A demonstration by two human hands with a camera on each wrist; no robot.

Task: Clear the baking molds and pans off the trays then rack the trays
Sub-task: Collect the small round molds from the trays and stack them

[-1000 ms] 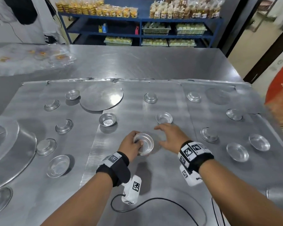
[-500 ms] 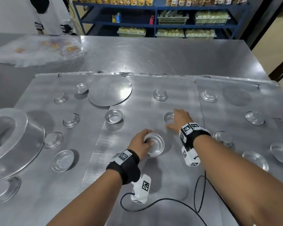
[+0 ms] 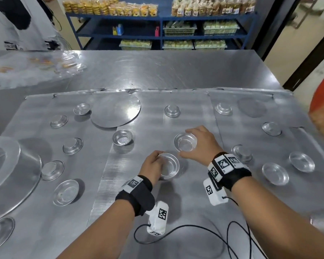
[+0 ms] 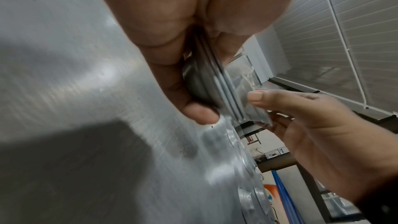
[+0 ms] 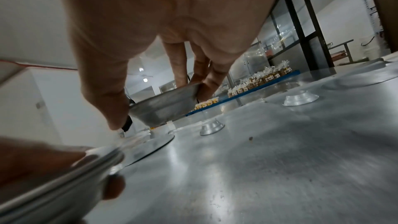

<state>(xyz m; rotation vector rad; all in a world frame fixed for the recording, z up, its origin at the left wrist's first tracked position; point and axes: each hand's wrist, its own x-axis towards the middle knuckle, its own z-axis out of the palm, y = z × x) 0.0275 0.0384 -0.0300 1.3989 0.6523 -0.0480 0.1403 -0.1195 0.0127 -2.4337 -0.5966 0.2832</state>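
Observation:
Flat metal trays (image 3: 157, 202) lie side by side on the steel table, dotted with several small round metal molds. My left hand (image 3: 153, 167) grips a stack of nested molds (image 3: 169, 166) just above the middle tray; the stacked rims (image 4: 224, 89) show edge-on in the left wrist view. My right hand (image 3: 198, 144) pinches one mold (image 3: 185, 142) by its rim between thumb and fingers and holds it lifted off the tray, just behind the stack. The right wrist view shows this mold (image 5: 165, 106) tilted in the air, with the stack (image 5: 64, 181) at lower left.
Loose molds remain left (image 3: 65, 192), centre (image 3: 122, 137) and right (image 3: 275, 173), some upside down (image 3: 172, 110). A flat round disc (image 3: 116, 111) lies at the back. A large pan (image 3: 6, 171) sits at the left edge. Cables (image 3: 185, 232) trail near my forearms. Blue shelves (image 3: 161, 34) stand behind.
My right hand reached forward to the mold behind the stack, closed on its rim and lifted it back toward the stack. My left hand kept holding the stack in place.

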